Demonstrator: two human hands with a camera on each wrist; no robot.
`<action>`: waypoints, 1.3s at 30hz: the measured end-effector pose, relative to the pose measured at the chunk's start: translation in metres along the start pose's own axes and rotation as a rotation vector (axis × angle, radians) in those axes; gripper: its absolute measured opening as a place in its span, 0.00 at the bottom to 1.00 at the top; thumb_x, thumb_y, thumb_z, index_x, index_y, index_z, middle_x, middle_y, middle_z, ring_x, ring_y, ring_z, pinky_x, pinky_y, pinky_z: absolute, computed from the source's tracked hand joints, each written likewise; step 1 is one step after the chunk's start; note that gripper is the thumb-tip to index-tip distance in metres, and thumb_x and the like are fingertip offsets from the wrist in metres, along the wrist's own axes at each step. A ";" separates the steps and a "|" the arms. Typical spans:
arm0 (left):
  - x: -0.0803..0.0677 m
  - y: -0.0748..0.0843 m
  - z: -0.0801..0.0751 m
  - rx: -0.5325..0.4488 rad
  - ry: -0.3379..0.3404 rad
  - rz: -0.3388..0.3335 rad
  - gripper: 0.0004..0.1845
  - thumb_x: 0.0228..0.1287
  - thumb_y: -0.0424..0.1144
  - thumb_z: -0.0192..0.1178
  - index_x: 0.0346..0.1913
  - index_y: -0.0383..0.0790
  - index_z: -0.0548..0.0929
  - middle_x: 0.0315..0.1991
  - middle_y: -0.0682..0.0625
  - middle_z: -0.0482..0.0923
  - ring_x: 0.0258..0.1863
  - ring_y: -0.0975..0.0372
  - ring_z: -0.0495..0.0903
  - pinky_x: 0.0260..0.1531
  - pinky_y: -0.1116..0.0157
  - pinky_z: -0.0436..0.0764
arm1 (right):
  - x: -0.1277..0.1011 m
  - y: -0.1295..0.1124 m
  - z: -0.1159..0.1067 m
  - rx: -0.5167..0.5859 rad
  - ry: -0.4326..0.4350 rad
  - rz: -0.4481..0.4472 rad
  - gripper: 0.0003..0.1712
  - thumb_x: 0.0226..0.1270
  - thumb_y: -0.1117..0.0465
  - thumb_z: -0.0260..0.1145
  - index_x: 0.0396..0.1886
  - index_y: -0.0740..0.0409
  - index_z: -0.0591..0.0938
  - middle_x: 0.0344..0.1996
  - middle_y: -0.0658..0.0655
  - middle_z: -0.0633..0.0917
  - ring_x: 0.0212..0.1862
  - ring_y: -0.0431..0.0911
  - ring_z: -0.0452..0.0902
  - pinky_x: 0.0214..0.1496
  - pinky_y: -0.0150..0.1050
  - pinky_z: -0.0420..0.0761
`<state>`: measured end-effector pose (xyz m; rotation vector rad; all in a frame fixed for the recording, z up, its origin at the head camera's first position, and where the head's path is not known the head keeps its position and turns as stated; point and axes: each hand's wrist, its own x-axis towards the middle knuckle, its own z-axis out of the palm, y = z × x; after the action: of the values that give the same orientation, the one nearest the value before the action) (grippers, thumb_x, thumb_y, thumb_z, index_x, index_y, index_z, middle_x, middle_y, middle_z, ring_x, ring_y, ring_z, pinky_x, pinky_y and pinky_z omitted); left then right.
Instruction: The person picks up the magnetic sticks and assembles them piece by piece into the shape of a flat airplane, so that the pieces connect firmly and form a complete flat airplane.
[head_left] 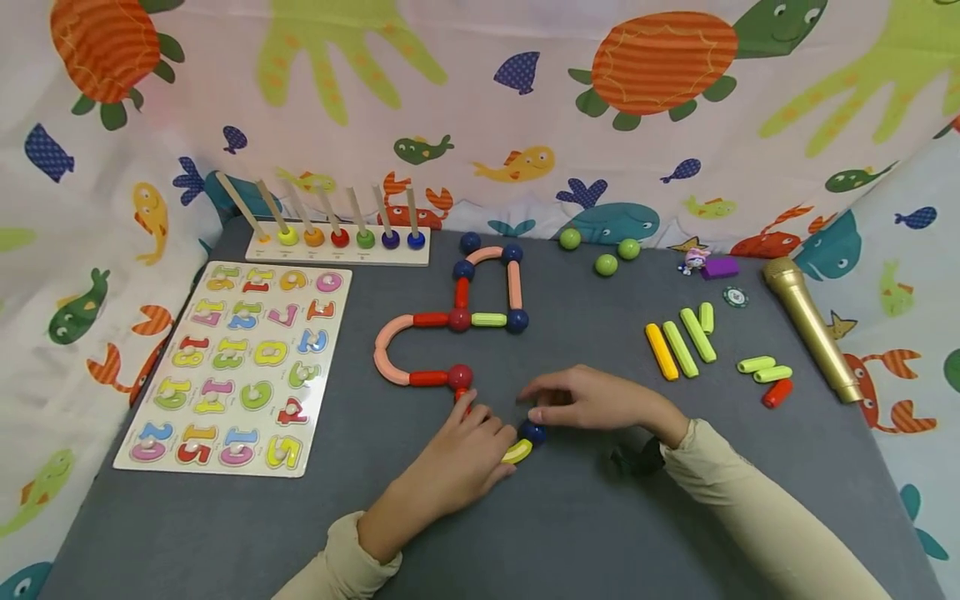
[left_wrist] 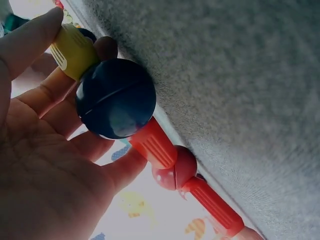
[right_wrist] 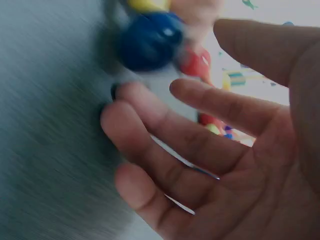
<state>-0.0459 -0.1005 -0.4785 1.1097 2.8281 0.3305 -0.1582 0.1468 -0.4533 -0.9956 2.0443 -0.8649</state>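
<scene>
A chain of magnetic sticks and balls [head_left: 459, 319] lies on the grey mat [head_left: 225, 533]. At its near end my left hand [head_left: 504, 450] pinches a yellow stick [head_left: 517, 452] that joins a dark blue ball [head_left: 534, 432]. In the left wrist view the yellow stick [left_wrist: 72, 50] sits between thumb and fingers, stuck to the blue ball [left_wrist: 116, 98], which links to a red stick [left_wrist: 155, 145] and a red ball [left_wrist: 175, 167]. My right hand [head_left: 536, 404] hovers just beside the ball with relaxed, spread fingers [right_wrist: 150, 150] and holds nothing; the blue ball [right_wrist: 150, 40] lies just beyond them.
A number puzzle board [head_left: 232, 367] lies at the left, with a peg stacker [head_left: 337, 242] behind it. Three green balls [head_left: 606, 265], loose yellow and green sticks [head_left: 678, 346], a red stick [head_left: 777, 392] and a gold microphone [head_left: 813, 329] lie at the right. Patterned fabric walls surround the mat.
</scene>
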 end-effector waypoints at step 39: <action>-0.005 0.003 0.001 -0.054 0.001 0.033 0.19 0.69 0.52 0.75 0.54 0.46 0.86 0.49 0.49 0.83 0.61 0.53 0.77 0.76 0.42 0.61 | -0.108 0.073 -0.083 -0.369 0.409 0.636 0.19 0.72 0.61 0.67 0.20 0.56 0.74 0.17 0.49 0.67 0.21 0.45 0.65 0.27 0.40 0.63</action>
<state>-0.0402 -0.1020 -0.4791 1.1469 2.7869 0.4076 -0.2017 0.2940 -0.4355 -0.2890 2.7092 -0.3709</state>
